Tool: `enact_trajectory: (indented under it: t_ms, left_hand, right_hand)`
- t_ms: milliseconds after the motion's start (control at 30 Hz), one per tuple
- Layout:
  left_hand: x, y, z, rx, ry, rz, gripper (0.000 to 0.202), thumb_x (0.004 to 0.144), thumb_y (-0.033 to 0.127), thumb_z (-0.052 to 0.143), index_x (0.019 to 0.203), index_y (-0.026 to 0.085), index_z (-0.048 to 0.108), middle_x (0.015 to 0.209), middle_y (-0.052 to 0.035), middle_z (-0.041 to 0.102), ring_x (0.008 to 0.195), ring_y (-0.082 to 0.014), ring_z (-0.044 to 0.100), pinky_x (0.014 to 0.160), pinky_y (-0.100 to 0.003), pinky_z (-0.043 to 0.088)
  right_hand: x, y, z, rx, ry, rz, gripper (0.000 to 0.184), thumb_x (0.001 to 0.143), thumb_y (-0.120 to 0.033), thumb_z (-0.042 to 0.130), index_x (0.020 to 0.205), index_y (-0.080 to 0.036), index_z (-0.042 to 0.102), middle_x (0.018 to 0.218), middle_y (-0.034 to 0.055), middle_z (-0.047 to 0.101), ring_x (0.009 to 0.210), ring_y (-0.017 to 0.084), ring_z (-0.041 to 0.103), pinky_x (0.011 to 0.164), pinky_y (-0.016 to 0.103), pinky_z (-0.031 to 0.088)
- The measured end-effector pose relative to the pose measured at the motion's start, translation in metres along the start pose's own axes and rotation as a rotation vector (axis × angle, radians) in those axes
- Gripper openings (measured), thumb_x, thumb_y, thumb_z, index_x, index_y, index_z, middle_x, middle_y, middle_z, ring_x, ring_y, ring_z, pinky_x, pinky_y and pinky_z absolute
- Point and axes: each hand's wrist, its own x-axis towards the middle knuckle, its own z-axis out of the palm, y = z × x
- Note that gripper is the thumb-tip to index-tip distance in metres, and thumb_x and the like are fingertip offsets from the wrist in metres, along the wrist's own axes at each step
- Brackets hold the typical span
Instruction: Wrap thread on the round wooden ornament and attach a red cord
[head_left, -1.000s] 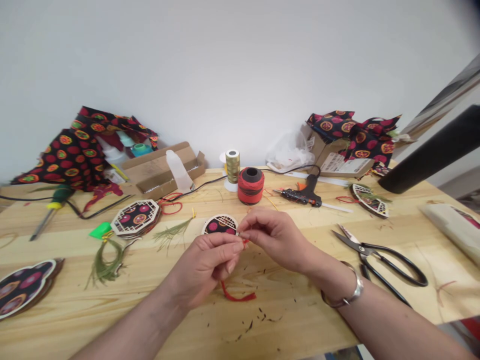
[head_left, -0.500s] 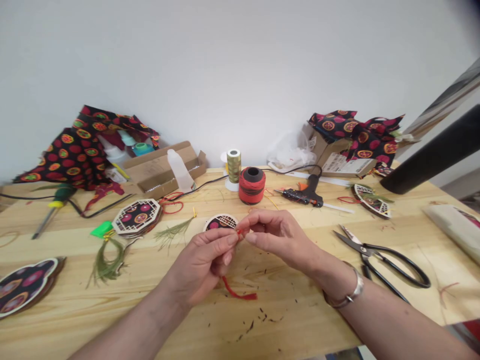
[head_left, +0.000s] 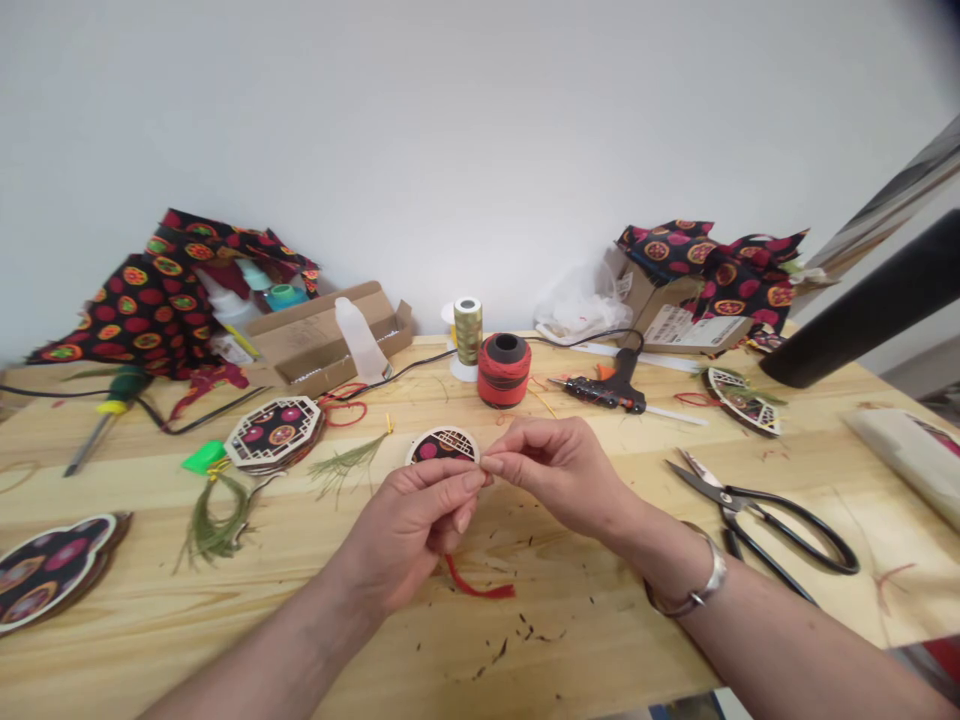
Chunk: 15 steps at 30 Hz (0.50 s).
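Observation:
My left hand (head_left: 416,525) and my right hand (head_left: 559,470) meet fingertip to fingertip above the wooden table (head_left: 480,640). Both pinch a red cord (head_left: 472,585), whose loose end hangs below the left hand and lies on the table. Just behind the fingertips lies a small round ornament (head_left: 442,445) with a white lattice over black patterned fabric. A silver bracelet (head_left: 694,590) circles my right wrist.
A red thread spool (head_left: 503,370), a gold spool (head_left: 467,330) and a black glue gun (head_left: 607,392) stand behind. Black scissors (head_left: 765,515) lie at right. An octagonal ornament (head_left: 274,435), green tassels (head_left: 217,520), a cardboard box (head_left: 322,340), a screwdriver (head_left: 105,415) and patterned fabric (head_left: 161,295) are at left.
The fingertips of both hands have shifted slightly while working the red cord; the short red bit seen between them is now covered. Everything else on the table is unmoved.

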Motion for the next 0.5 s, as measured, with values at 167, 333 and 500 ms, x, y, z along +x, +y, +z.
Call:
enact_trajectory:
  t_ms: [167, 333, 500]
  left_hand:
    - [0.001, 0.0002, 0.0003, 0.03, 0.018, -0.001, 0.015, 0.066, 0.028, 0.075, 0.072, 0.015, 0.073, 0.042, 0.0049, 0.048, 0.04, -0.0035, 0.03, 0.039, -0.017, 0.017]
    - [0.0001, -0.0002, 0.0003, 0.045, 0.016, 0.013, 0.014, 0.069, 0.028, 0.074, 0.074, 0.015, 0.073, 0.044, 0.0046, 0.049, 0.042, -0.0035, 0.031, 0.04, -0.017, 0.018]
    - [-0.0012, -0.0009, -0.0008, 0.051, 0.002, 0.033, 0.014, 0.069, 0.028, 0.074, 0.073, 0.015, 0.074, 0.044, 0.004, 0.05, 0.043, -0.004, 0.032, 0.04, -0.017, 0.019]
  right_hand:
    - [-0.0003, 0.0004, 0.0021, 0.001, -0.005, 0.03, 0.01, 0.074, -0.023, 0.067, 0.069, -0.014, 0.067, 0.063, 0.0008, 0.067, 0.056, 0.01, 0.058, 0.054, 0.021, 0.048]
    - [-0.0006, 0.0011, 0.0032, 0.026, -0.007, 0.057, 0.011, 0.075, -0.024, 0.066, 0.07, -0.014, 0.068, 0.066, 0.0017, 0.069, 0.058, 0.01, 0.061, 0.056, 0.021, 0.049]
    - [-0.0012, -0.0002, 0.0023, -0.02, 0.003, 0.08, 0.012, 0.075, -0.025, 0.066, 0.07, -0.015, 0.07, 0.066, 0.0022, 0.07, 0.058, 0.011, 0.061, 0.056, 0.022, 0.048]
